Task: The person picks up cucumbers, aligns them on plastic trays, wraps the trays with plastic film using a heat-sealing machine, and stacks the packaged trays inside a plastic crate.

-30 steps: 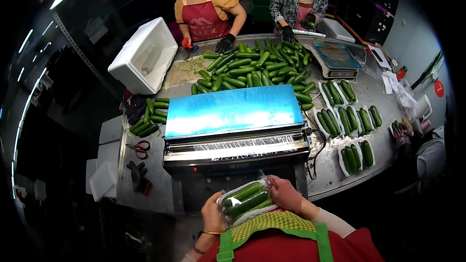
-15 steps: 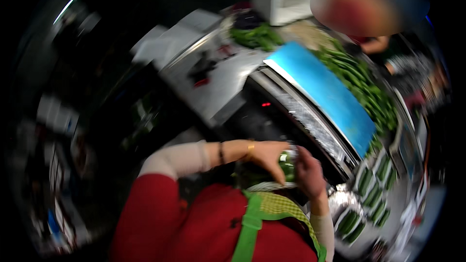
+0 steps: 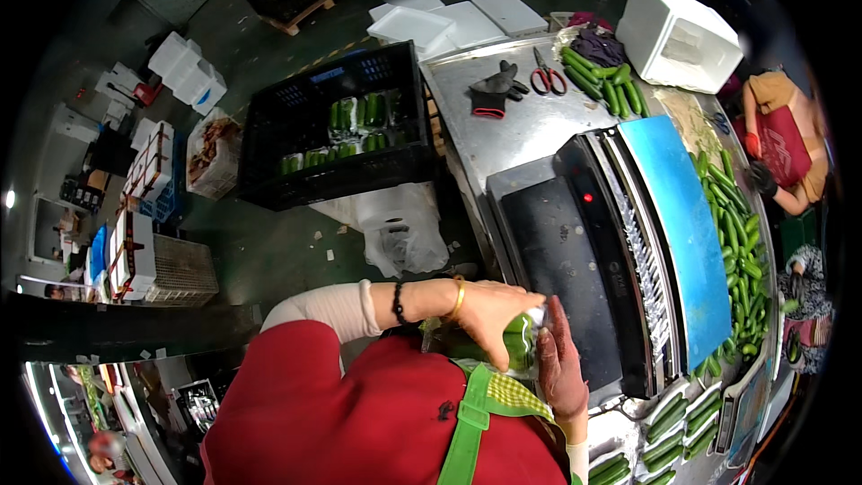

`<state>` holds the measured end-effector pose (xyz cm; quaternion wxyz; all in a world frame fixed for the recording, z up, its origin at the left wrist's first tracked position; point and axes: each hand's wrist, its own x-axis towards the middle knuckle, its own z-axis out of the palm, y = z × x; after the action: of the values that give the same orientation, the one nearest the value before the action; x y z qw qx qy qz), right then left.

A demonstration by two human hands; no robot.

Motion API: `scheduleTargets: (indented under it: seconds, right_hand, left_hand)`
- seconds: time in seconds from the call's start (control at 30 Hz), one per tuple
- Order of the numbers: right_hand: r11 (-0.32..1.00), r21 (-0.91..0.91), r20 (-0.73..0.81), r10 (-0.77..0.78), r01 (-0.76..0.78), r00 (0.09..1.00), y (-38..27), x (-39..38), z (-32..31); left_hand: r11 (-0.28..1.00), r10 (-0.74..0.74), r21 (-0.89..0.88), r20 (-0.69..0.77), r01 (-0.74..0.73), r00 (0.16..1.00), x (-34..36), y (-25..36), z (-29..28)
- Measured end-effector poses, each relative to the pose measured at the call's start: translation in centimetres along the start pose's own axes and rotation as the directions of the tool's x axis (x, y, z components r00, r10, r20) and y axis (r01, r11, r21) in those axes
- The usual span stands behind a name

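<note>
Close in front of my body I hold a tray of green cucumbers [image 3: 519, 339] in shiny clear film. My left hand [image 3: 489, 313] spans the top of it, thumb curled down the near side and fingers over the far side. Against its right end is my right hand [image 3: 562, 361], its fingers pointing up and the thumb close to the film; part of that grip is hidden. The pack's left part lies under my left wrist. Just beyond my hands stands a black wrapping machine [image 3: 566, 260] with a red light.
A blue panel [image 3: 678, 233] adjoins the machine, with loose cucumbers [image 3: 741, 260] heaped behind it. Trayed cucumbers [image 3: 664, 436] lie at lower right. On the metal table [image 3: 453, 94] are a glove [image 3: 496, 90] and scissors [image 3: 548, 76]. A black crate [image 3: 332, 171] holds wrapped packs. A co-worker [image 3: 786, 139] stands at right.
My view has turned, so the machine and table appear shifted and the black crate has come clearly into sight. Both hands stay on the tray of cucumbers. The earlier picture is blurred.
</note>
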<state>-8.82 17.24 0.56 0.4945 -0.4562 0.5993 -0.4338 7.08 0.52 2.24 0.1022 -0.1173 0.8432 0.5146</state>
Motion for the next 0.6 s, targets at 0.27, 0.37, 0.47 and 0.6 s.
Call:
scheduleTargets:
  seconds: [0.27,0.37,0.47,0.6]
  right_hand:
    - [0.979,0.039,-0.117,0.204,-0.2,0.972,0.8,0.5,3.6]
    - [0.935,0.136,-0.135,0.344,-0.326,0.929,1.6,3.5,6.8]
    - [0.856,0.311,-0.062,0.452,-0.413,0.89,0.6,8.9,10.3]
    - [0.895,0.098,-0.045,0.442,-0.436,0.896,-1.6,18.7,15.2]
  left_hand:
    - [0.901,-0.179,-0.425,-0.548,-0.087,0.817,-11.1,-8.9,-8.9]
    - [0.794,-0.42,-0.593,-0.694,-0.133,0.584,-17.2,-16.1,-14.3]
    - [0.805,-0.521,-0.58,-0.791,-0.124,0.322,-24.1,-26.0,-20.8]
    - [0.66,-0.419,-0.419,-0.894,0.623,-0.157,-33.6,-40.3,-28.0]
